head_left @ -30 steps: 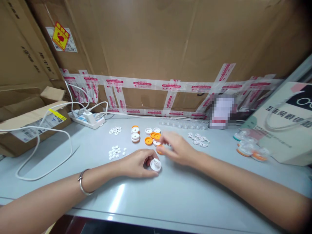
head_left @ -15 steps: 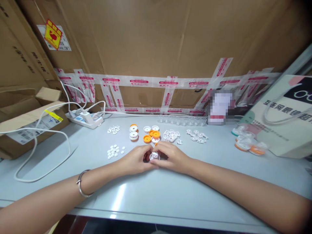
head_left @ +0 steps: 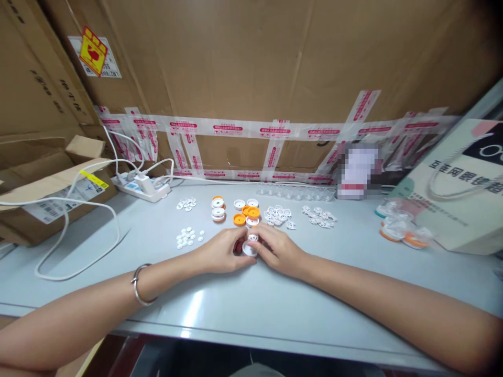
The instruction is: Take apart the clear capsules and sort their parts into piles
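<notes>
My left hand point(head_left: 226, 250) is closed around a white round cap point(head_left: 248, 250), which is tilted with its hollow side toward me. Between the fingertips of my right hand point(head_left: 278, 250) is a small white openwork plastic piece point(head_left: 253, 237), held just above the cap. Whether the two parts touch I cannot tell. Just beyond my hands lie several orange caps point(head_left: 239, 219) and white caps point(head_left: 239, 204), some stacked. A heap of white openwork pieces point(head_left: 277, 215) lies behind my right hand. Small white discs point(head_left: 186, 238) are spread to the left of my left hand.
Small white parts point(head_left: 186, 203) lie at the back left, more openwork pieces point(head_left: 319, 216) at the right. A row of clear plastic domes point(head_left: 294, 192) lines the back. Clear-topped pieces point(head_left: 404, 225) sit by a paper bag point(head_left: 456, 209). A power strip point(head_left: 145, 188) and white cable point(head_left: 118, 225) are left.
My right hand has raised the white openwork piece up from the middle of the cap. The cap is now tilted more toward me. The camera view has shifted slightly.
</notes>
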Motion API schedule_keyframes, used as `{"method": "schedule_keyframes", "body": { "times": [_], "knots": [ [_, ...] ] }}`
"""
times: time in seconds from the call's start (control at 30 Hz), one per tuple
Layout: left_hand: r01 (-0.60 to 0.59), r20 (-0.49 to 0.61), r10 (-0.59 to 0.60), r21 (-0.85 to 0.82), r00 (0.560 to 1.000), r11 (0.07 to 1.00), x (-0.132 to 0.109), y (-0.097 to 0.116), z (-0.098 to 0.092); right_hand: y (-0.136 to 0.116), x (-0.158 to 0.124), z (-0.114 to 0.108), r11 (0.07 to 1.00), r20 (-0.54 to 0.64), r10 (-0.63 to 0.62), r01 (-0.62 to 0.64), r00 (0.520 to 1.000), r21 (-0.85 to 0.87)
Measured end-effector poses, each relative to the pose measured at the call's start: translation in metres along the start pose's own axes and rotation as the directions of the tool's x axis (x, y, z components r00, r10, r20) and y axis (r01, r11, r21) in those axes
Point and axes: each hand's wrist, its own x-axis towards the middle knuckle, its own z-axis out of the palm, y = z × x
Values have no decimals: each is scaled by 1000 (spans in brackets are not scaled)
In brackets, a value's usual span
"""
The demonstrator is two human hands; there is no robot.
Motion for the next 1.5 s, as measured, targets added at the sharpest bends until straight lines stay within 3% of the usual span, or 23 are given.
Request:
{"method": "schedule_keyframes", "body": {
  "times": [0.1,0.2,0.3,0.37,0.5,0.7,0.93,1.1,1.2,1.37,1.5],
  "knots": [
    [-29,-3,29,8,1000,1000,-1,0,0,-2,1,-1,997,12,30,-31,999,72],
    [-85,-34,87,56,996,995,-2,1,-1,-2,2,-4,982,-68,108,-96,992,165],
    [-147,-46,154,128,987,981,-3,2,-4,-3,3,-7,941,-124,246,-207,961,267],
    [-165,-125,190,188,974,968,-4,4,-8,-5,4,-7,891,-128,346,-283,929,355],
    [-219,-331,306,276,893,936,-5,10,-13,-10,6,-5,745,-69,472,-356,879,564],
    [-331,-395,421,277,817,902,-4,19,-13,-17,13,-8,536,62,512,-375,857,756],
    [-261,-486,359,259,797,930,0,17,-21,-18,14,-10,583,18,521,-372,853,722],
    [-264,-467,346,233,814,936,-1,14,-24,-20,12,-7,591,4,514,-357,858,724],
    [-292,-430,411,317,804,902,-1,12,-23,-20,13,-10,571,28,548,-398,836,718],
    [-289,-288,586,657,758,696,-5,5,-18,-15,13,-12,540,100,547,-442,831,716],
    [-276,-225,624,749,749,602,-7,3,-16,-14,12,-10,557,102,532,-438,840,705]
  ]
}}
